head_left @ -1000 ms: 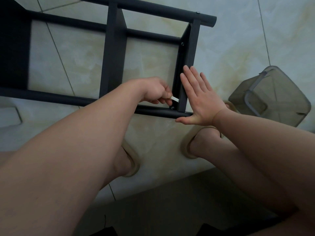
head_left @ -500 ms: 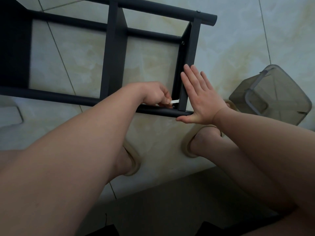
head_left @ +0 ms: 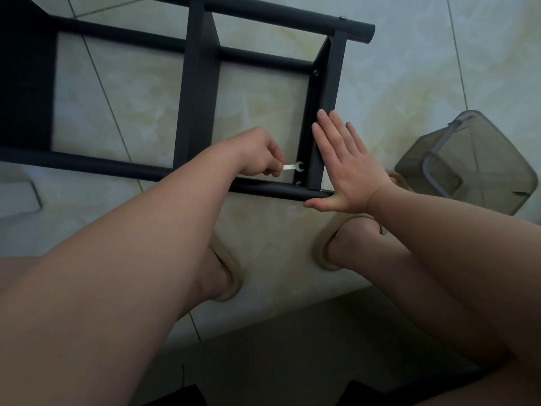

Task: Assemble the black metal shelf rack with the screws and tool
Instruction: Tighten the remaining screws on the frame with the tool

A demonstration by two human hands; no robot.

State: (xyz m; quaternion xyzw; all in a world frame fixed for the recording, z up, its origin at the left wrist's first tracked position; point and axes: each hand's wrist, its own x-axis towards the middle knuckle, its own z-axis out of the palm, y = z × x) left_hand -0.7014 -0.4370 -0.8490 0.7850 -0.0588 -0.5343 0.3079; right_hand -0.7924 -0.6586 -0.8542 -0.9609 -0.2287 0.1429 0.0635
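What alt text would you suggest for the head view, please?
A left hand pinches a small flat silver wrench at the near corner of a black metal shelf rack lying on pale floor tiles; the right hand presses flat against its end bar. A translucent grey plastic bin lies nearby.

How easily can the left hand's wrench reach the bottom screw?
Probably yes: the left hand pinches the wrench right beside the bottom screw, nothing between; the right hand lies outside the bar.
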